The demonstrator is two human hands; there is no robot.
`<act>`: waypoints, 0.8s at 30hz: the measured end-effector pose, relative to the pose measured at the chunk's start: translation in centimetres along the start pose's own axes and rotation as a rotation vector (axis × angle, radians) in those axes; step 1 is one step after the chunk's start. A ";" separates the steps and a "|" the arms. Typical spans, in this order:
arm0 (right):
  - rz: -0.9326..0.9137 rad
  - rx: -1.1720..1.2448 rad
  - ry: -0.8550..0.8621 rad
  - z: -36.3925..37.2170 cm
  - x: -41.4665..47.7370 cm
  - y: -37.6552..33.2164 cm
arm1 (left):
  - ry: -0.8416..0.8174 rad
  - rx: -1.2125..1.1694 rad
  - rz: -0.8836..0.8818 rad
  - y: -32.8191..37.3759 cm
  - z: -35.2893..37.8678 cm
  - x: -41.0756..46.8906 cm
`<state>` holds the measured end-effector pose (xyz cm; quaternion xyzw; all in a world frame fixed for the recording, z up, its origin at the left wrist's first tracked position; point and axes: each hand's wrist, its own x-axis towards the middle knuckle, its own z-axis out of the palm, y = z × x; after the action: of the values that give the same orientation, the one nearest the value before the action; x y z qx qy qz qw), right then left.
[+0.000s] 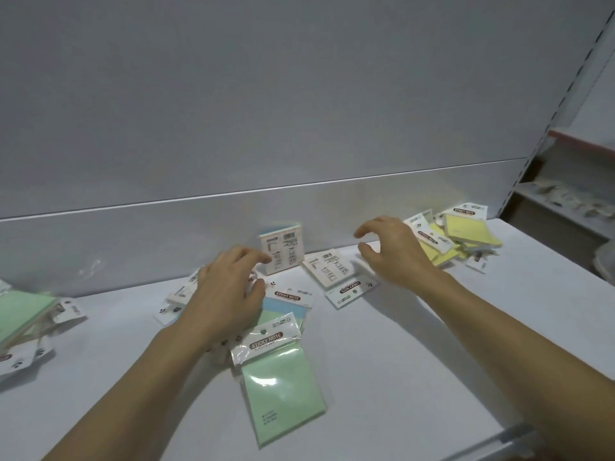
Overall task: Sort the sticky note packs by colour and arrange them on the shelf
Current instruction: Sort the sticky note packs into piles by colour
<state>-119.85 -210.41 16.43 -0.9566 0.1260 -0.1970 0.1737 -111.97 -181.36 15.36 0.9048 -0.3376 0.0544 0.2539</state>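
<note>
Right hand (396, 251) hovers just beside the yellow pile (466, 234), fingers spread and bent, holding nothing. Left hand (229, 294) lies on the unsorted packs (181, 292) mid-shelf (399, 377), fingers curled over them; I can't tell whether they grip one. My call: take the green pack (283, 387) nearest me by its card header (glossy wrap, likely slippery) and send it left to the green pile (23, 314). In the way: a blue pack (289, 309) tucked underneath, one leaning pack (283, 252) against the back panel, and a face-down pack (329, 267).
</note>
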 end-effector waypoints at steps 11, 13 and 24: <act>0.199 -0.061 -0.238 4.2 -0.5 -5.1 | 0.277 -0.195 -0.235 1.2 1.3 3.9; 0.184 -0.063 -0.267 4.7 -0.8 -4.8 | 0.283 -0.228 -0.241 1.8 1.7 4.6; 0.268 0.634 -0.033 2.3 -0.4 -3.1 | 0.269 -0.167 -0.034 1.4 1.7 3.1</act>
<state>-118.72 -206.81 15.48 -0.8331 0.1804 -0.1861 0.4886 -110.60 -184.91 15.30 0.8705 -0.2886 0.1426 0.3723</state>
